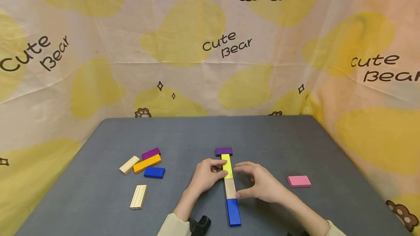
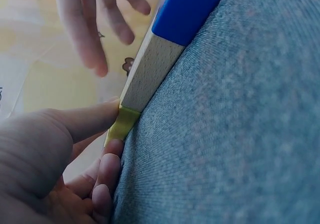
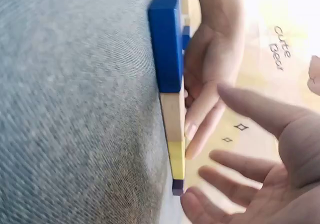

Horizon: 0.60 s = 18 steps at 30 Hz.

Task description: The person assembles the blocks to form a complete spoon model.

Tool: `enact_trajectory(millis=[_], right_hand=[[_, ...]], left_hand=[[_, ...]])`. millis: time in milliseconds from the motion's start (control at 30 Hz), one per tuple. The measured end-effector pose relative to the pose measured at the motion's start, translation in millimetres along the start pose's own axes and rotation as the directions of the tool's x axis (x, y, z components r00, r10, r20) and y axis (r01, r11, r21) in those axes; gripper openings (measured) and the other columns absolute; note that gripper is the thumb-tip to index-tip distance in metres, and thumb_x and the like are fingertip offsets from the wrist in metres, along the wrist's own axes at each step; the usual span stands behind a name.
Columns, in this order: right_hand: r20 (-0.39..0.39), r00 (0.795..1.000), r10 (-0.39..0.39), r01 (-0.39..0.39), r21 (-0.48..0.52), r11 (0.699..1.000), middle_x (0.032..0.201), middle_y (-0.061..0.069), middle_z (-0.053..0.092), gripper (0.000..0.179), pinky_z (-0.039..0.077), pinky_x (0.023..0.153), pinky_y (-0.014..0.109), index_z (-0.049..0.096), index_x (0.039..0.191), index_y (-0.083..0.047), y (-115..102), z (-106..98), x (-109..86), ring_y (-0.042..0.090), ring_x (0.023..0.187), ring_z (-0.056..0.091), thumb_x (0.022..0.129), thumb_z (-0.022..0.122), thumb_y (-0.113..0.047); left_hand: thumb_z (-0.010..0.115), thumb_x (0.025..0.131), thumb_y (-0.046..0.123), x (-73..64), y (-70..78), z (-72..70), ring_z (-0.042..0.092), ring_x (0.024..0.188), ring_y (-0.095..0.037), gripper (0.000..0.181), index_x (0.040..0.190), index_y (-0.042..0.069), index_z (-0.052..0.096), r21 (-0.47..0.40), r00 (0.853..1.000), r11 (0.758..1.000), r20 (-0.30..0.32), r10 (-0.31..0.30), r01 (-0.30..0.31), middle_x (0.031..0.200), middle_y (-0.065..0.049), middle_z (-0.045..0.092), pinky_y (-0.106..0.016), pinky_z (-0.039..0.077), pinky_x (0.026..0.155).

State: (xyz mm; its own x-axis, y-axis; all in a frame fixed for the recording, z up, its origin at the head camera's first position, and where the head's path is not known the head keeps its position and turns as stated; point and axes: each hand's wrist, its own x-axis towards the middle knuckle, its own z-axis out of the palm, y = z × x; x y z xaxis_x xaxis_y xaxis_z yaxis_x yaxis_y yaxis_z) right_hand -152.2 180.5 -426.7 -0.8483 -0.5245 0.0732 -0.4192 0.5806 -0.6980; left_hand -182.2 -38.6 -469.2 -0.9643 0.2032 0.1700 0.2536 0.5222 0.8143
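A straight row of wooden blocks lies on the table, running away from me in the head view: a blue block [image 1: 233, 212] nearest, then a plain wood block [image 1: 230, 188], a yellow block [image 1: 228, 166], and a purple block [image 1: 224, 152] set crosswise at the far end. My left hand [image 1: 206, 176] touches the yellow block from the left with thumb and index fingertip. In the left wrist view, yellow [image 2: 124, 124] shows between thumb and fingers. To the right of the row, my right hand [image 1: 262, 182] is spread with nothing in it, its thumb close beside the plain wood block.
On the left lie a plain block [image 1: 129, 165], an orange block [image 1: 147, 163], a purple block [image 1: 151, 153] and a blue block [image 1: 154, 172] close together. Another plain block [image 1: 138, 196] is nearer me. A pink block [image 1: 299, 181] lies on the right. A printed cloth [image 1: 183, 32] hangs behind the table.
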Motion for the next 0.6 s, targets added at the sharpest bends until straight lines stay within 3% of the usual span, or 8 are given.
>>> enact_trajectory(millis=[233, 600], right_hand=[[0.063, 0.998, 0.004, 0.000, -0.069, 0.998, 0.147, 0.003, 0.043, 0.082, 0.041, 0.094, 0.057, 0.060, 0.138, -0.015, 4.6, 1.7, -2.6, 0.029, 0.126, 0.038, 0.069, 0.088, -0.049], [0.140, 0.990, -0.002, 0.018, -0.110, 0.994, 0.149, 0.002, 0.041, 0.086, 0.042, 0.096, 0.052, 0.059, 0.138, -0.012, 4.5, 11.8, -1.4, 0.024, 0.126, 0.037, 0.068, 0.086, -0.053]], left_hand=[[0.080, 0.084, 0.020, 2.0, 1.7, 2.2, 0.050, 0.062, -0.010, 0.031, 0.114, 0.013, 0.076, -0.009, 1.000, 1.000, 0.014, 0.004, -0.004, 0.093, 0.000, 0.064, -0.027, 0.041, 0.054], [0.080, 0.084, 0.019, 0.4, 0.5, -2.3, 0.050, 0.060, -0.010, 0.030, 0.114, 0.012, 0.076, -0.012, 1.000, 1.000, 0.011, 0.004, -0.004, 0.093, -0.001, 0.065, -0.027, 0.042, 0.053]])
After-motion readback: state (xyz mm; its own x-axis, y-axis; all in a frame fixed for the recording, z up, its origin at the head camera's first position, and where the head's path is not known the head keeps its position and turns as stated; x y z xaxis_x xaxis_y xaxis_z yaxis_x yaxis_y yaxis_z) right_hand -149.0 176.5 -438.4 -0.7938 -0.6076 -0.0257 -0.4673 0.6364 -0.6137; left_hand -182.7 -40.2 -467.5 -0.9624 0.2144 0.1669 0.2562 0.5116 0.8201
